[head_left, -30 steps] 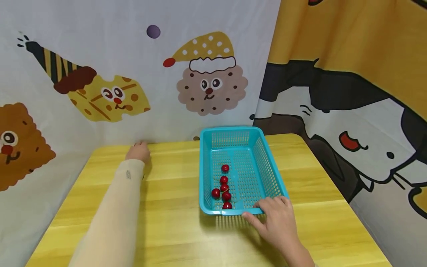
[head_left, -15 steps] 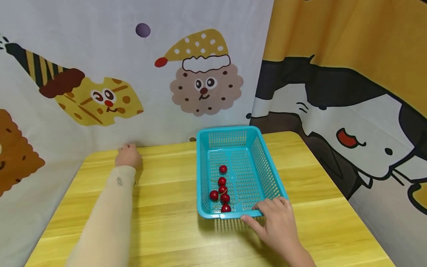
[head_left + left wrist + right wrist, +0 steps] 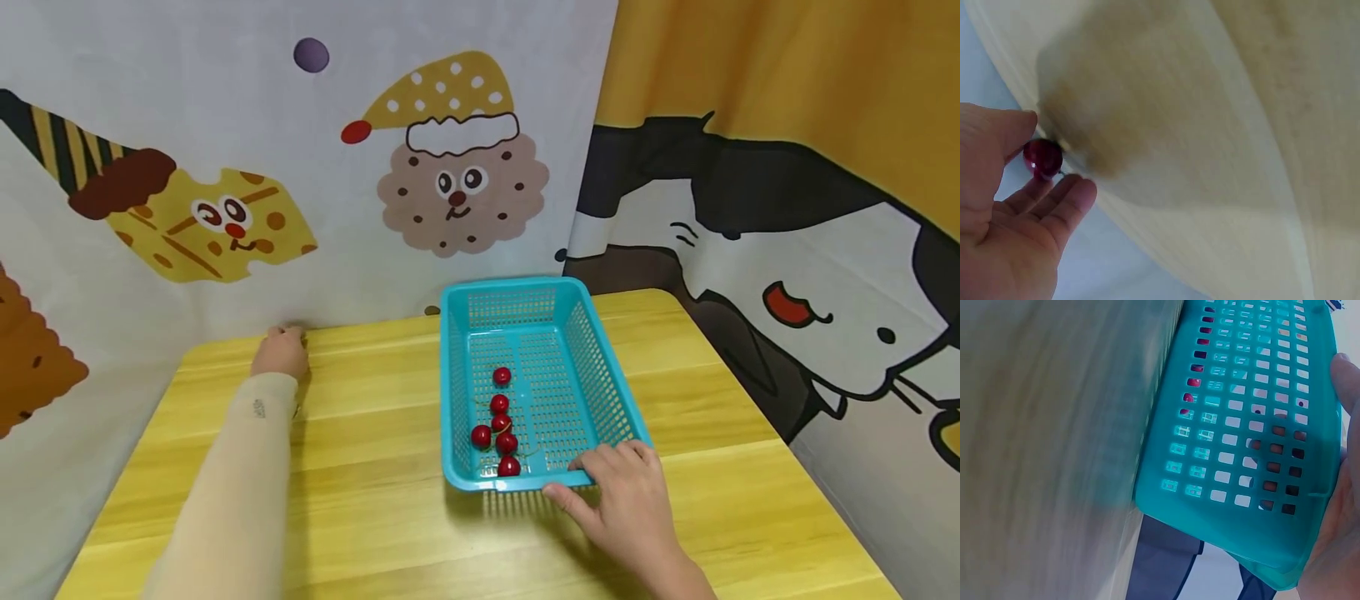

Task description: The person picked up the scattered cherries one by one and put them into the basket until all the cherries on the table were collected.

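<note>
My left hand (image 3: 281, 353) is at the far left of the table, right by its back edge. In the left wrist view a dark red cherry (image 3: 1043, 158) sits between the thumb and curled fingers; from overhead the hand hides it. My right hand (image 3: 626, 500) grips the near right rim of a turquoise plastic basket (image 3: 444, 375), fingers inside and thumb outside. Inside the basket, several red cherries (image 3: 502, 404) lie along the left side, some with thin stems. The right wrist view shows the perforated basket wall (image 3: 1229, 531) with red showing through its holes.
A yellow wood-grain table (image 3: 375, 400) carries the basket. Behind it hangs a white cloth (image 3: 352, 292) printed with cartoon food, and to the right a cartoon cat curtain (image 3: 787, 250).
The head view has shifted slightly. My left hand stays near the table's back left edge, its fingers more curled in from before. My right hand keeps its grip on the basket rim.
</note>
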The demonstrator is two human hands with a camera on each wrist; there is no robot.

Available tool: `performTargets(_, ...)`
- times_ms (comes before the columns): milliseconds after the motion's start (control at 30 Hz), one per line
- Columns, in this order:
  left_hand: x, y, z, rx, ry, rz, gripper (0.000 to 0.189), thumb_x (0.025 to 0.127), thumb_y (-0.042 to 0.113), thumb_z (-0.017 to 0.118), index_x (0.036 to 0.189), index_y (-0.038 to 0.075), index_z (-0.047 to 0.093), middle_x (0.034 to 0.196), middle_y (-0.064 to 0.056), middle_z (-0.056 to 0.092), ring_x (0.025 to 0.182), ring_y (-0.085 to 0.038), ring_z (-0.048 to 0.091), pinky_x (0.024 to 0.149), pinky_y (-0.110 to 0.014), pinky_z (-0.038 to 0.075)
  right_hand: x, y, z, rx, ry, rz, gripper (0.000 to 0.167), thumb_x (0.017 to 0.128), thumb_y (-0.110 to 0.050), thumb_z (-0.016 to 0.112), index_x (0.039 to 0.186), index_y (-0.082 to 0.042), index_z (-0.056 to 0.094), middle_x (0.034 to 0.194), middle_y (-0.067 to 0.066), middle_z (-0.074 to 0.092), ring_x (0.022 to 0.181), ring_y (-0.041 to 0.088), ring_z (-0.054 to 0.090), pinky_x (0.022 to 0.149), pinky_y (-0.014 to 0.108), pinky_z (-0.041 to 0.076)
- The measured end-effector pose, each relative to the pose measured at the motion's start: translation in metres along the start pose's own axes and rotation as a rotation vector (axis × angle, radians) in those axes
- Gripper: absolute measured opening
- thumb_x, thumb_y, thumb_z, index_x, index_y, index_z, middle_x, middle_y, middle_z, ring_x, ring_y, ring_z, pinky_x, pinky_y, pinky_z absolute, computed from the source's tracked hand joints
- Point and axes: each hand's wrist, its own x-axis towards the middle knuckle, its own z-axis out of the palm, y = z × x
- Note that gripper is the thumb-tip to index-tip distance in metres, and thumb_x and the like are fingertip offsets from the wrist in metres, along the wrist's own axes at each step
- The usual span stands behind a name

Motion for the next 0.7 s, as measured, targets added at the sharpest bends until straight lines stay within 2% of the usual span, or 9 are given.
performTargets(167,-0.009,0.008,0.001,0.074,-0.108,0.073,0.028,0.104,0.007,0.062,0.125,-0.011,0.067,0.124,-0.036,0.067,0.116,-0.055,0.064,0.101,-0.064,0.055,-0.007,-0.004,-0.004,0.010,-0.009,0.009,0.063,0.098,-0.079,0.051,0.084,-0.021,0.073,0.076,-0.009,0.070,0.070,0.013,0.054,0.088,0.046,0.044)
performTargets(233,-0.018,0.016,0.001,0.059,-0.133,0.093,0.029,0.105,0.008,0.064,0.126,-0.012,0.067,0.124,-0.033,0.069,0.117,-0.052,0.065,0.101,-0.061,0.056,-0.009,-0.005,-0.003,0.017,-0.010,0.011,0.063,0.098,-0.079,0.052,0.085,-0.021,0.073,0.077,-0.009,0.071,0.071,0.014,0.055,0.089,0.046,0.045)
performTargets(333,-0.040,0.041,-0.002,-0.080,-0.078,0.124,0.033,0.106,0.010,0.065,0.132,-0.011,0.065,0.128,-0.033,0.068,0.116,-0.049,0.066,0.099,-0.059,0.057,-0.011,-0.006,-0.001,0.022,-0.002,-0.002,0.063,0.098,-0.078,0.052,0.086,-0.020,0.073,0.077,-0.008,0.070,0.072,0.015,0.057,0.089,0.047,0.045)
performTargets(400,-0.064,0.072,-0.009,-0.218,0.007,0.165,0.036,0.108,0.012,0.064,0.138,-0.007,0.063,0.130,-0.030,0.067,0.115,-0.044,0.066,0.097,-0.057,0.057,-0.009,-0.006,0.000,0.027,0.011,-0.018,0.063,0.098,-0.078,0.053,0.086,-0.019,0.073,0.076,-0.007,0.070,0.071,0.017,0.058,0.089,0.049,0.047)
performTargets(467,-0.092,0.109,-0.016,-0.341,0.121,0.267,0.035,0.107,0.013,0.066,0.138,-0.003,0.065,0.126,-0.026,0.069,0.110,-0.039,0.067,0.094,-0.054,0.058,-0.007,-0.007,0.001,0.027,0.018,-0.030,0.064,0.098,-0.078,0.053,0.086,-0.019,0.073,0.076,-0.006,0.070,0.071,0.019,0.058,0.089,0.050,0.047)
performTargets(500,-0.107,0.129,-0.020,-0.387,0.174,0.340,0.033,0.106,0.013,0.068,0.136,-0.002,0.067,0.122,-0.023,0.070,0.106,-0.035,0.068,0.091,-0.052,0.059,-0.005,-0.009,0.001,0.030,0.020,-0.034,0.064,0.098,-0.078,0.054,0.085,-0.018,0.073,0.075,-0.005,0.070,0.071,0.019,0.058,0.089,0.050,0.048)
performTargets(567,-0.139,0.166,-0.025,-0.435,0.231,0.497,0.031,0.103,0.013,0.073,0.131,0.001,0.069,0.118,-0.016,0.072,0.102,-0.029,0.069,0.088,-0.047,0.062,-0.003,-0.013,0.000,0.034,0.007,-0.037,0.063,0.097,-0.078,0.055,0.085,-0.019,0.072,0.077,-0.005,0.071,0.072,0.020,0.059,0.090,0.051,0.047)
performTargets(633,-0.167,0.193,-0.026,-0.406,0.234,0.677,0.030,0.100,0.012,0.077,0.127,0.003,0.071,0.118,-0.011,0.073,0.103,-0.025,0.071,0.089,-0.043,0.063,-0.004,-0.020,-0.002,0.036,-0.016,-0.042,0.062,0.096,-0.078,0.056,0.085,-0.019,0.072,0.077,-0.005,0.071,0.073,0.020,0.060,0.090,0.050,0.047)
performTargets(700,-0.187,0.211,-0.021,-0.325,0.181,0.803,0.028,0.099,0.013,0.078,0.124,0.006,0.072,0.119,-0.007,0.073,0.106,-0.023,0.071,0.091,-0.038,0.064,-0.006,-0.029,-0.004,0.036,-0.034,-0.052,0.061,0.095,-0.079,0.057,0.085,-0.020,0.071,0.078,-0.006,0.070,0.074,0.019,0.060,0.090,0.049,0.048)
